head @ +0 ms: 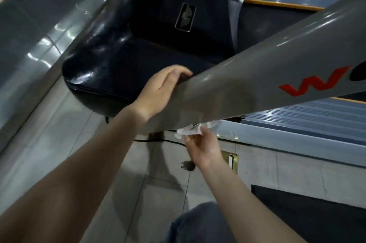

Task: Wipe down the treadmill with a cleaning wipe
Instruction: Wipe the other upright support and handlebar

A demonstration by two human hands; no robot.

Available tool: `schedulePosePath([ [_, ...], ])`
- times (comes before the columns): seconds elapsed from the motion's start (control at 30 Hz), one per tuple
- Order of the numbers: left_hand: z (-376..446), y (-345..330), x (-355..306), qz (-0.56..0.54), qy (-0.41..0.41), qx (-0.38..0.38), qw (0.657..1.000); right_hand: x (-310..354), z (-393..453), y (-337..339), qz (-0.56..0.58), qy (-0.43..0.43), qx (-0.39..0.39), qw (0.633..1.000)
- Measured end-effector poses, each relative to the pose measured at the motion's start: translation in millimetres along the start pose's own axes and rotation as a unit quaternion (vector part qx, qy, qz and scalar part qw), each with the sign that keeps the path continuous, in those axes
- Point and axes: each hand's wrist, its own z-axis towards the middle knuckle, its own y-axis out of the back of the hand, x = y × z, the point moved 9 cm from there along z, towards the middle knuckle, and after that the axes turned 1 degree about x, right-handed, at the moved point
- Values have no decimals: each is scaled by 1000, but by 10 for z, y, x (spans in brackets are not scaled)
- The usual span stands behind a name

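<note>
Big gray treadmill post [247, 84] slanting from 6 o'clock up to 2 o'clock. Left hand [160, 88] curled over its upper edge, gripping. Right hand [202, 147] at 5 o'clock, pinching white wipe [188, 131] against post's underside. Black motor cover [138, 35] at 11 o'clock.

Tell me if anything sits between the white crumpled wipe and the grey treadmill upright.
Nothing visible does. The right hand holds the white crumpled wipe against the underside of the grey treadmill upright, which the left hand grips.
</note>
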Motion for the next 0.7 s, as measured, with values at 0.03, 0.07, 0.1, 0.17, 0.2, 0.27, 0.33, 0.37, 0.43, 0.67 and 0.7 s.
schedulePosePath([
  [0.03, -146, 94, 338, 13, 50, -5, 999, 77, 2, 24, -4, 13, -3, 1000],
  [0.07, -294, 158, 639, 18, 95, -7, 995, 114, 44, 70, 8, 23, -3, 1000],
  [0.1, -414, 177, 883, 19, 132, -7, 991, 137, 76, 75, -1, 32, 10, 999],
  [0.17, -542, 142, 1167, 24, 169, -21, 985, -8, 95, 41, -21, 2, 3, 1000],
  [0.2, -543, 127, 1215, 41, 159, -44, 985, -92, 109, 52, -21, 2, -4, 1000],
  [0.27, -527, 105, 1247, 81, 128, -106, 983, -277, 178, 24, -34, -12, -24, 999],
  [0.33, -526, 88, 1243, 93, 111, -154, 977, -368, 287, 29, -58, -19, -52, 997],
  [0.37, -532, 87, 1216, 91, 110, -168, 975, -396, 347, 4, -68, -21, -53, 996],
  [0.43, -535, 90, 1218, 78, 111, -185, 973, -416, 457, 42, -86, -25, -80, 993],
  [0.67, -551, 107, 1313, 22, 146, -217, 965, -668, 685, 41, -195, -56, -60, 977],
  [0.7, -559, 103, 1333, 6, 150, -225, 963, -732, 748, 67, -209, -64, -57, 974],
])
